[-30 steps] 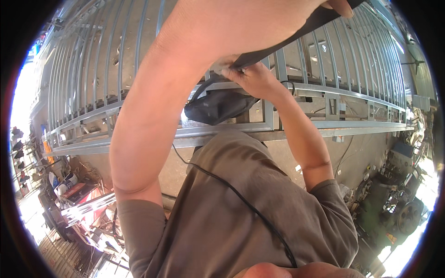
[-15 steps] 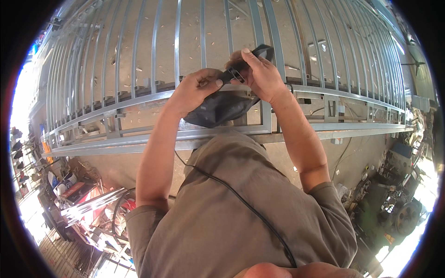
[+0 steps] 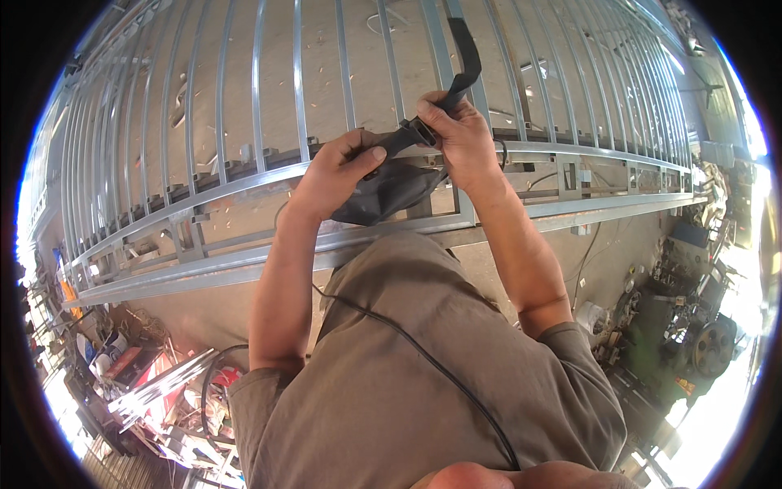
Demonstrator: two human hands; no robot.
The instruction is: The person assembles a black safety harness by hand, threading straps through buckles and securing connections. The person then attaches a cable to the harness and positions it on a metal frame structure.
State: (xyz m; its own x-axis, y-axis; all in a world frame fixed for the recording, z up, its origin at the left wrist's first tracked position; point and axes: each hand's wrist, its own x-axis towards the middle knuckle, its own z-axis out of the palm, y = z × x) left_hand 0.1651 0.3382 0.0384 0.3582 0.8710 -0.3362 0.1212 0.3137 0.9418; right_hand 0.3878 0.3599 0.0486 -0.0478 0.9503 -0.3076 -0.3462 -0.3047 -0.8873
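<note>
A wide black strap (image 3: 467, 53) runs between my hands, its loose end rising up and away above the metal bars. In the middle of it sits a dark buckle (image 3: 423, 131). My left hand (image 3: 332, 178) is closed on the strap on the left of the buckle, thumb on top. On the other side, my right hand (image 3: 466, 148) pinches the strap close to the buckle. Below both hands hangs a black, soft, pouch-like piece (image 3: 383, 194) with creases; whether it joins the strap is hidden by my fingers.
A silvery metal frame with many parallel bars (image 3: 300, 81) lies ahead, its near rail (image 3: 342, 236) crossing before my body. A black cable (image 3: 407, 338) runs over my shirt. Cluttered scrap and tools (image 3: 155, 367) lie at left, machinery with a wheel (image 3: 710, 350) at right.
The strap's far end, bunched at my right hand before, now extends up and away. My right hand has shifted slightly down and left. The whole view has tilted a little.
</note>
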